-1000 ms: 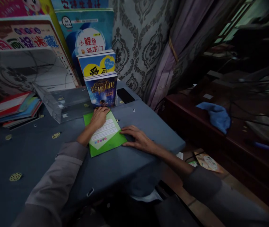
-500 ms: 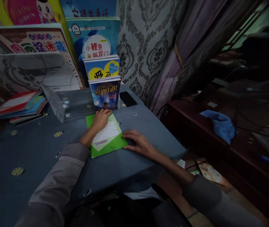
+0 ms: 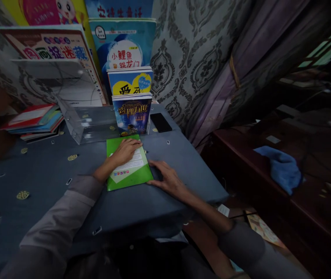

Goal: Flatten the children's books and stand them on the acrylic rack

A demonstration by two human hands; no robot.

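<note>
Green book [image 3: 133, 177] near front edge of blue-grey tablecloth [image 3: 49, 170], open room leftward, long axis running away, coloured lettering [image 3: 121, 173] nearest, left hand [image 3: 126, 151] flat atop, right hand [image 3: 168, 181] spread along right side

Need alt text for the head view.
A person's left hand rests on a green book on a table, the right hand at the book's right edge. Behind it, books stand in a clear rack, a black phone to their right.
</note>
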